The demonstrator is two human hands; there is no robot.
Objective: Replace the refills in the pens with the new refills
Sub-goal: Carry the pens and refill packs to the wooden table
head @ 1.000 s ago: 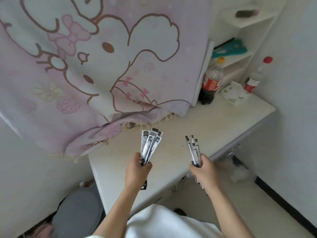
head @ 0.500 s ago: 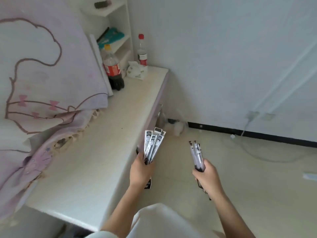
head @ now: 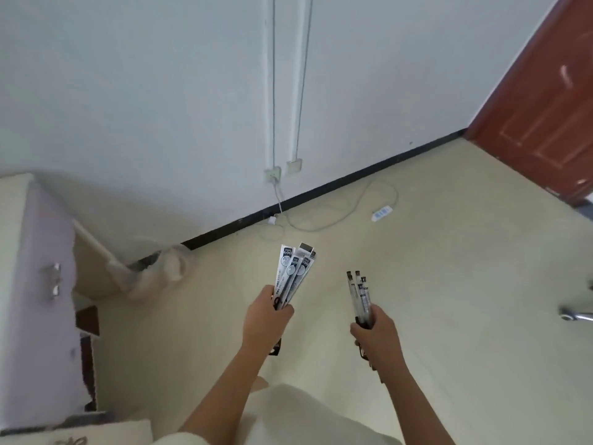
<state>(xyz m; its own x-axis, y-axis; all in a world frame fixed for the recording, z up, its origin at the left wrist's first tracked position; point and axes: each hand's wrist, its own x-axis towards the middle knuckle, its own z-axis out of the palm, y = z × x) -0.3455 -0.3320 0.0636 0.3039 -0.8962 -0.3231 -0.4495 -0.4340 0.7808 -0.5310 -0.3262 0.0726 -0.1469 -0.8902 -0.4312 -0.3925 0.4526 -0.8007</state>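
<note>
Gripping fan of new refill packs (head: pixel 293 274) in L hand (head: pixel 268 316), bundle of pens (head: pixel 361 297) in R hand (head: pixel 375 332); both over floor, bench (head: pixel 12 187) off left. Prob setup stage, no pen opened. Next: set one lot down, free fingers to unscrew barrel.

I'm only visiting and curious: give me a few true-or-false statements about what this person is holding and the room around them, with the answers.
1. The left hand holds a fan of refill packets. True.
2. The right hand is empty. False: it grips a bunch of pens.
3. The door is white. False: it is reddish brown.
4. A power strip lies on the floor. True.
</note>
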